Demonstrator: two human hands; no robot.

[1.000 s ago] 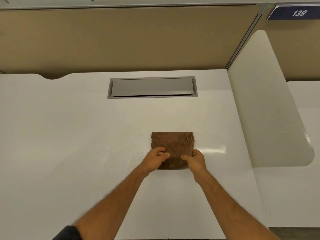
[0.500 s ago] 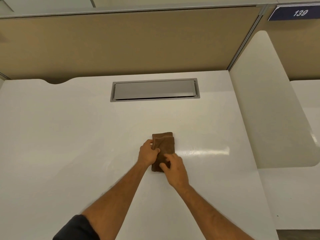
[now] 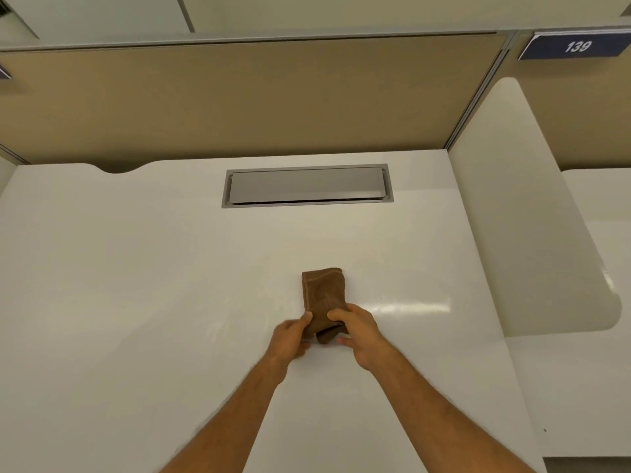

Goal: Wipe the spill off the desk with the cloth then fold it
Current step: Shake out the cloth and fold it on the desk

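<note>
Head view: brown cloth [image 3: 323, 295] folded into narrow strip, lying mid-desk [image 3: 136, 302], long axis pointing away. Left hand [image 3: 290, 337] pinches near left corner; right hand [image 3: 358, 331] grips near right edge, thumb on top. Near end lifted slightly. Metal flap [image 3: 307, 185] beyond, well apart.

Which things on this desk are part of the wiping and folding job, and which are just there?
Part of the job:
- brown cloth, folded narrow, near end pinched by both hands
- left hand and right hand
- white desk

Just there:
- grey cable hatch set in the desk
- white side divider
- blue 139 sign
- tan partition
</note>
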